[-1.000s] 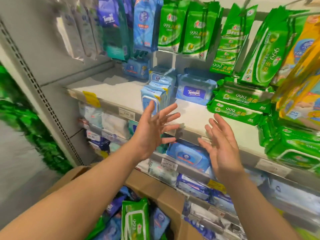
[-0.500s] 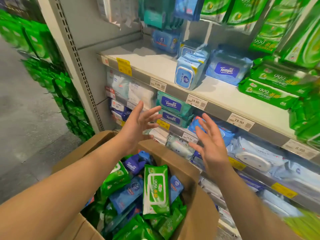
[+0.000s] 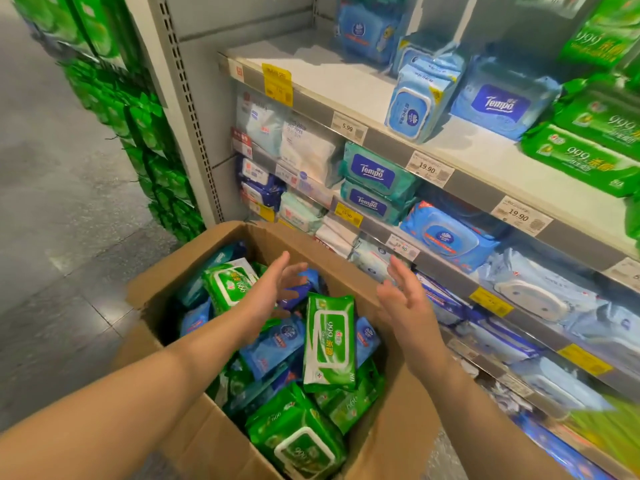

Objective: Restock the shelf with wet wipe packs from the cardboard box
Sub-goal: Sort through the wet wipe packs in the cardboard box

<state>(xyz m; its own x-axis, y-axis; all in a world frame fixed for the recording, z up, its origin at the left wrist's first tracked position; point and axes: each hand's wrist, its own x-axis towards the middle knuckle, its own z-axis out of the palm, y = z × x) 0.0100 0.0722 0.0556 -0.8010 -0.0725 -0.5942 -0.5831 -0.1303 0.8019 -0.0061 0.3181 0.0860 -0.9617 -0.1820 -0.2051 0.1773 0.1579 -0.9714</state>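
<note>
A: What is held in the cardboard box (image 3: 221,441)?

B: Green and blue wet wipe packs (image 3: 273,344) are heaped loosely in it. A green 999 pack (image 3: 329,341) is stood on end near the middle, and another green pack (image 3: 230,280) is tilted at ten o'clock from it.

A: And the hands?

B: The left hand (image 3: 273,292) is held over the heap, fingers spread and relaxed, nothing gripped. At three o'clock from it, above the box's right wall, the right hand (image 3: 405,299) is likewise spread, palm turned inward, nothing held.

A: Where is room seen?

B: Bare floor (image 3: 62,216) is seen at nine o'clock of the box. At one o'clock, on the top shelf (image 3: 339,84), a bare stretch is left beside an upright light-blue pack (image 3: 415,102) and a Tempo pack (image 3: 498,105).
</note>
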